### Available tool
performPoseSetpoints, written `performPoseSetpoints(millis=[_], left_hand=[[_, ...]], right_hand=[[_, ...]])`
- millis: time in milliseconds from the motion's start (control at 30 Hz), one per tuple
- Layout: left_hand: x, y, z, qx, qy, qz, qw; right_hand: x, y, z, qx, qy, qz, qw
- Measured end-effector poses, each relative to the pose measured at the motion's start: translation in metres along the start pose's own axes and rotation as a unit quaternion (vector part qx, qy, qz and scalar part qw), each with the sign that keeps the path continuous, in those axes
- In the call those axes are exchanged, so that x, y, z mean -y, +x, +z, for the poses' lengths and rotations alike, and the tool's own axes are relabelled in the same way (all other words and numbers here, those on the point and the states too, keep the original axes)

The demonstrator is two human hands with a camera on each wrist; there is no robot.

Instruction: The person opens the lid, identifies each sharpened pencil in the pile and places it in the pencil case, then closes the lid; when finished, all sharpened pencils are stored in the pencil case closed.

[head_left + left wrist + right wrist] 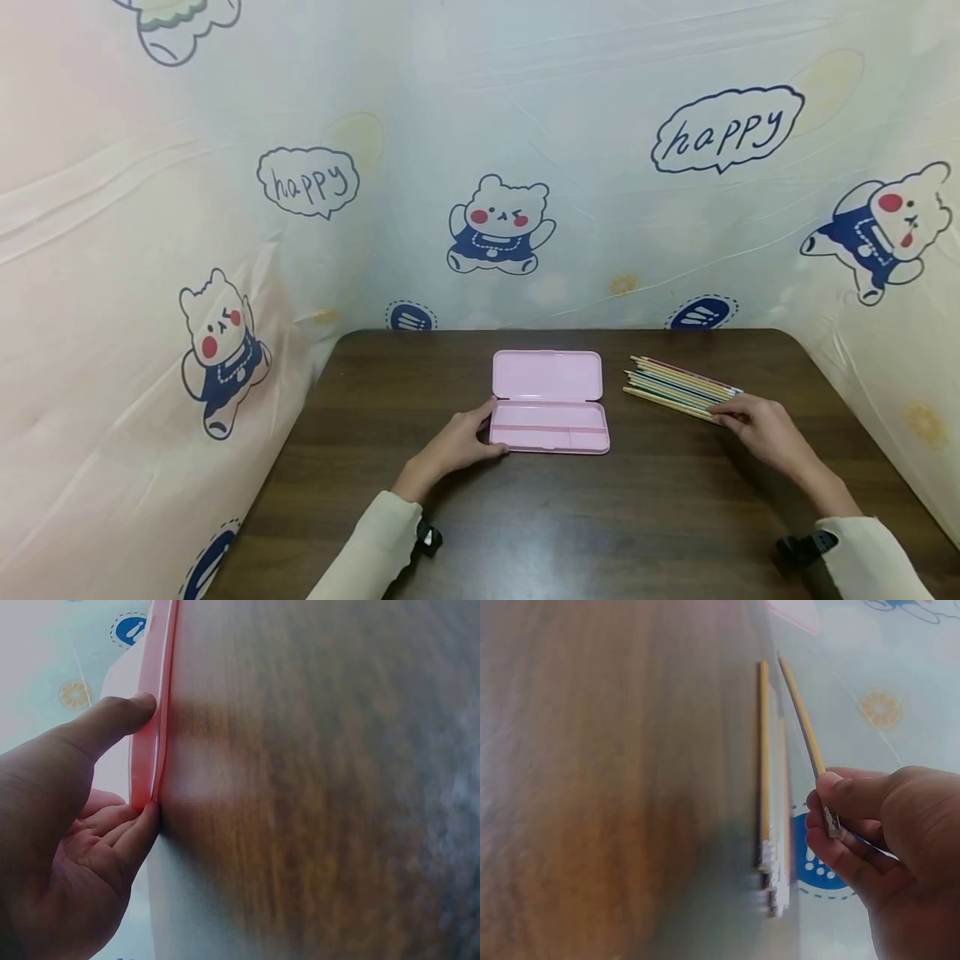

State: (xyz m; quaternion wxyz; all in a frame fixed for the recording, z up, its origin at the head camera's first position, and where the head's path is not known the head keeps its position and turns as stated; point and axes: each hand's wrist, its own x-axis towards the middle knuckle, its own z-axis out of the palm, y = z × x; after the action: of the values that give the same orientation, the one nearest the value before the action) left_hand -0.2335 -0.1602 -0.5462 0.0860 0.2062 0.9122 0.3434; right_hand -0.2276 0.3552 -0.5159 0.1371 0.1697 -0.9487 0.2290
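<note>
A pink pencil case (550,414) lies with its lid folded back, its tray divided into compartments. My left hand (453,446) grips the case's left end, thumb on the front side and fingers round the corner; the left wrist view shows this hand (82,810) against the pink side wall (146,757). At the right, my right hand (768,429) is at the near end of a row of pencils (671,383). The right wrist view shows that hand (885,825) pinching one yellow pencil (802,712) near its end, tilted above the other pencils (764,757).
A dark brown wooden table (570,517) carries the case and pencils. Behind it and along the sides hangs a pale cloth (600,150) printed with cartoon bears and "happy" bubbles. Black straps with small devices (806,548) sit at both wrists.
</note>
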Motion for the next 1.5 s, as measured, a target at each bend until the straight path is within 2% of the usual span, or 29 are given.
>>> performPoseSetpoints(millis=[167,500,833,1100,1500], left_hand=[[0.000,-0.001,-0.001,0.001,0.004,0.001,1.0000],[-0.003,-0.001,-0.002,0.002,-0.001,-0.001,1.0000],[-0.003,-0.001,-0.001,0.003,-0.002,0.000,1.0000],[-0.002,-0.001,-0.001,0.005,0.002,-0.002,1.0000],[0.000,-0.001,0.000,0.003,0.000,-0.007,1.0000]], right_hand=[[0.008,0.008,-0.005,-0.034,0.009,-0.031,0.9989],[0.029,0.026,-0.016,-0.017,0.022,-0.021,0.9994],[0.054,0.045,-0.019,-0.022,0.049,-0.059,0.9968],[0.079,0.062,-0.013,-0.014,0.070,-0.069,0.9950],[0.109,0.088,0.010,0.004,0.125,-0.093,0.9878]])
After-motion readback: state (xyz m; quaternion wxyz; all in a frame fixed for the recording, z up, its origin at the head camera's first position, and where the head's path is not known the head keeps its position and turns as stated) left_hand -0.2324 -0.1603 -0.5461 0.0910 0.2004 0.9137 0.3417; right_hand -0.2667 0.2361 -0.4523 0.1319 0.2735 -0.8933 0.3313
